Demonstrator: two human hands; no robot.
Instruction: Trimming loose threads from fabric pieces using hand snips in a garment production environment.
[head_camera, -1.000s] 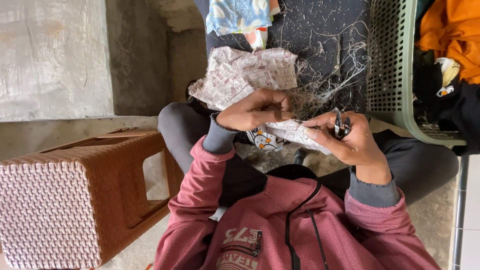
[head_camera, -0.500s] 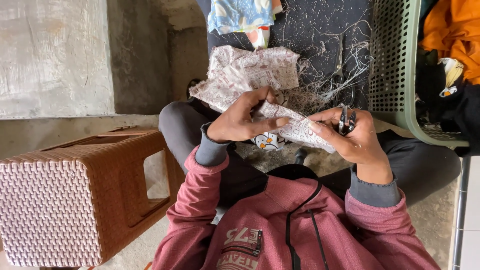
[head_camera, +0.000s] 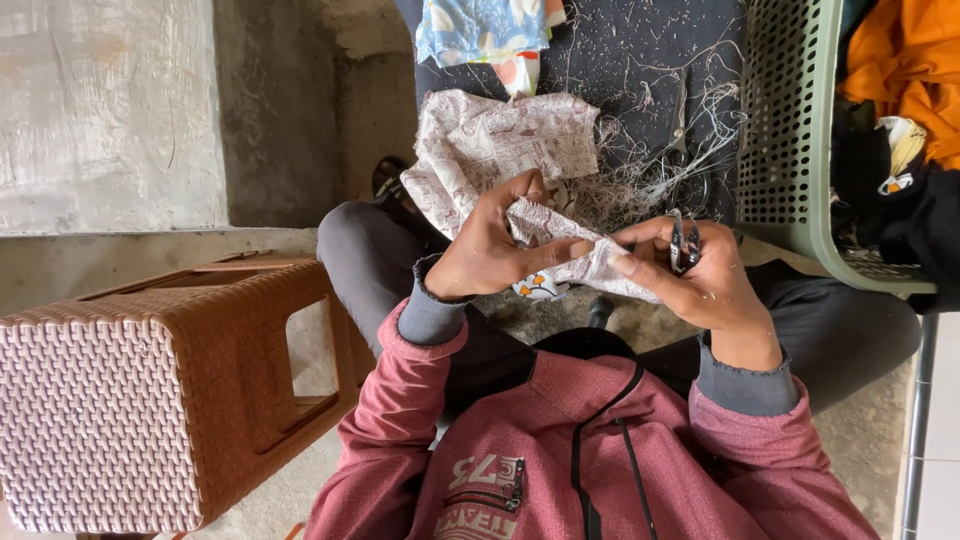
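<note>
We pinched the printed cloth between our left hand and right hand. The right also gripped small thread snips, beside the green basket.

2 hands w/ printed cloth

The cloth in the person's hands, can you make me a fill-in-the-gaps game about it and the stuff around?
1. Both hands, the left hand and the right hand, hold a patterned piece of ____.
2. The right hand also holds small metal thread ____.
3. The stool beside the person is ____ in colour.
4. The green basket holds an ____ garment.

Missing words: cloth; snips; brown; orange
</note>
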